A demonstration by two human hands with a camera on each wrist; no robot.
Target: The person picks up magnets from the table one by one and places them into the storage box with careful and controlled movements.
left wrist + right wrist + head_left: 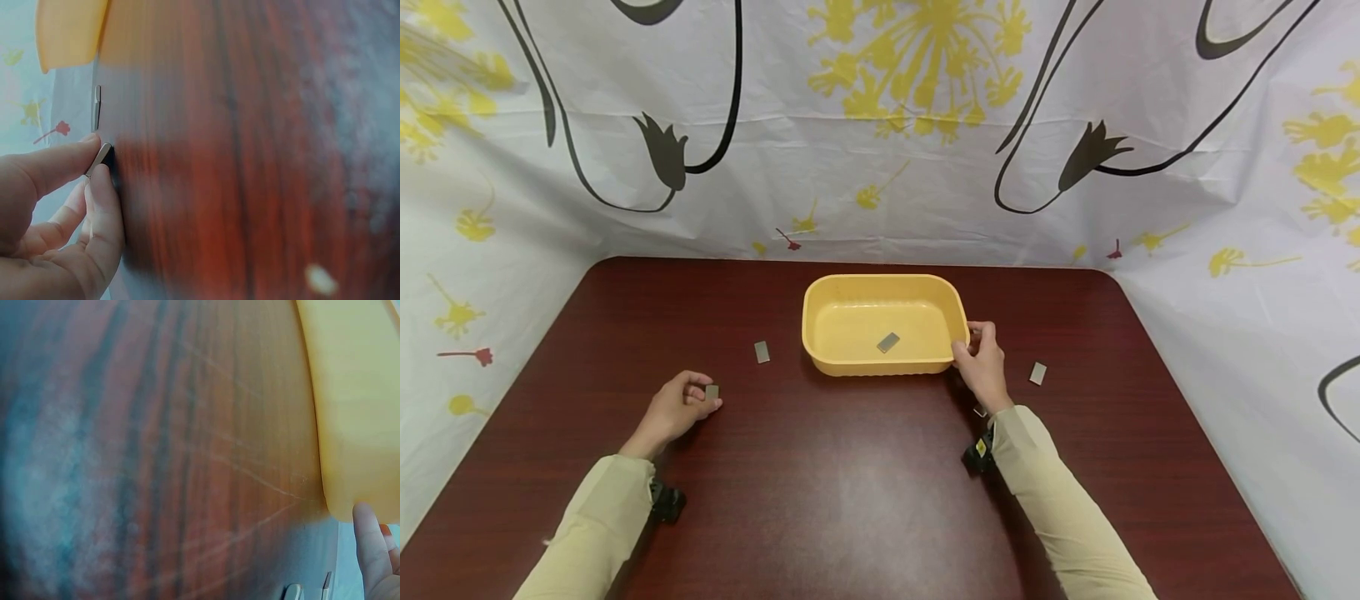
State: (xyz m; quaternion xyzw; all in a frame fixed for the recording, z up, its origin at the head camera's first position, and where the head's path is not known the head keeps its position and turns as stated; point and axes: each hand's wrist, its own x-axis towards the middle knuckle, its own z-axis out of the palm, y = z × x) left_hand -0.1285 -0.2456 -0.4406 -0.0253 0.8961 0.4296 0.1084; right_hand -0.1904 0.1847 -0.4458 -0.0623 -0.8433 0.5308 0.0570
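Observation:
My left hand point(672, 412) pinches a small flat grey rectangular piece point(712, 392) between thumb and fingers, low over the table's left side. In the left wrist view this held piece point(99, 157) is tilted, with a shiny edge. At the right end of a yellow plastic basin point(883, 367), my right hand point(983, 367) grips the rim, thumb in front and fingers behind. The right wrist view shows a finger or thumb point(370, 540) against the basin's corner point(350, 487). One grey piece point(888, 342) lies inside the basin.
Another grey piece point(762, 352) lies between my left hand and the basin. To the right of my right hand is one more piece point(1038, 373); a partly hidden one point(981, 411) lies by the right wrist. A patterned cloth point(880, 192) hangs behind the dark red table point(850, 517).

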